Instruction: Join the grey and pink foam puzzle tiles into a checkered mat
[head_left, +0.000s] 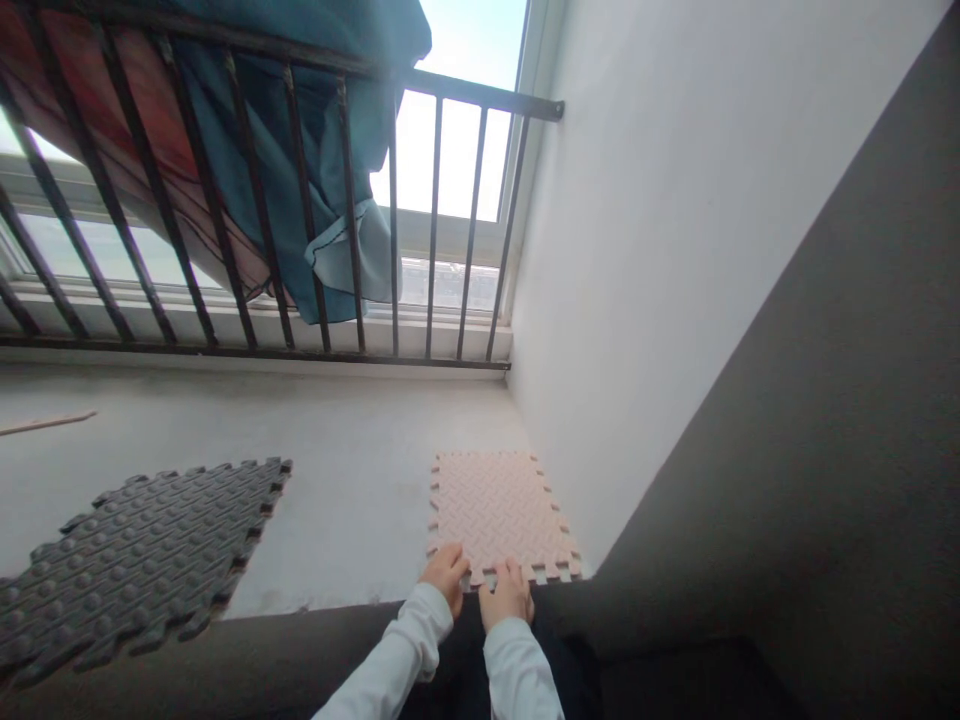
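A pale pink foam mat tile (499, 505) with a woven-pattern surface and toothed edges lies on the light ledge, close to the wall. My left hand (446, 577) is at its near left corner, fingers curled onto the edge. Beside it, my right hand (508, 594) pinches the near edge, its fingertips over the teeth. The undersides of both grips are hidden. To the left rests a dark grey foam mat (150, 545) with raised bumps and interlocking teeth, apart from both hands.
Behind the ledge (352, 480) runs a black metal railing (480, 95) before a window. Blue cloth (300, 150) and reddish cloth (142, 110) hang over it. A white wall (637, 230) bounds the right side. A thin stick-like piece (49, 423) lies far left.
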